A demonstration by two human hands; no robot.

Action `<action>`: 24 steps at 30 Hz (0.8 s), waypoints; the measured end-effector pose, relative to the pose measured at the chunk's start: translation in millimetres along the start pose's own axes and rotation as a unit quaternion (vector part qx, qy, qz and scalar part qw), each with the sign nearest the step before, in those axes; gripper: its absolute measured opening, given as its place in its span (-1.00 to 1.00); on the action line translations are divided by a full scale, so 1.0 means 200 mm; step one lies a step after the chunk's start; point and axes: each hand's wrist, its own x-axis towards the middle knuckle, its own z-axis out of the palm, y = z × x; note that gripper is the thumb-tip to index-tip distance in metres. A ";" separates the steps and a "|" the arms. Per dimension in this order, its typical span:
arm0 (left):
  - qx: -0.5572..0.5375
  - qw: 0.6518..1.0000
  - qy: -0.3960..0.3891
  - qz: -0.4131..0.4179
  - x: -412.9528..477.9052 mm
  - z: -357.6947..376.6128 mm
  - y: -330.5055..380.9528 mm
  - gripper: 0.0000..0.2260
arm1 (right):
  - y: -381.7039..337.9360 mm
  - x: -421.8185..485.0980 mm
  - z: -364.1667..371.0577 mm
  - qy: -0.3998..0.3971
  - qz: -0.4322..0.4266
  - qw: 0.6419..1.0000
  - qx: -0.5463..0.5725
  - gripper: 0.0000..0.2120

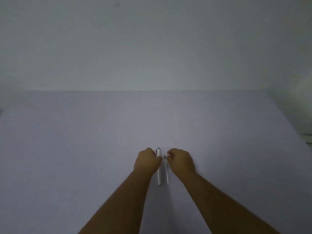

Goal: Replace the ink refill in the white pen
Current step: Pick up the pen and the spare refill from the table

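Observation:
A white pen [159, 176] lies lengthwise on the pale lavender table [84, 149], its dark clip end pointing away from me. My left hand [146, 161] is curled over the pen's far half from the left, with its fingers closed on the barrel. Just to the right, and parallel to the pen, lies a thin ink refill [166, 173] with a dark far tip. My right hand [181, 161] is curled beside it, fingertips pinched at that far tip. Both near ends rest on the table between my forearms.
A plain grey wall [152, 48] rises behind the table's far edge. At the right, the table's edge runs diagonally, with a pale object [308, 137] just beyond it.

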 end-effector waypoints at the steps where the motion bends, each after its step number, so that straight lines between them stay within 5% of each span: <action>1: -0.001 1.000 -0.018 -0.012 0.00 0.02 0.00 -0.75 | 0.02 0.01 0.01 0.004 0.004 1.000 0.004 -0.75; 10: -0.004 1.000 -0.012 -0.025 -0.01 0.12 -0.09 -0.82 | 0.04 0.01 0.06 -0.007 0.005 1.000 0.018 -0.79; 20: -0.106 0.993 0.022 0.055 -0.13 0.07 -0.09 -0.87 | -0.14 0.03 0.01 -0.047 0.112 0.968 0.219 -0.74; 24: -0.089 0.994 -0.021 0.067 -0.13 0.02 -0.12 -0.91 | -0.16 0.08 -0.07 0.019 0.151 0.945 0.289 -0.69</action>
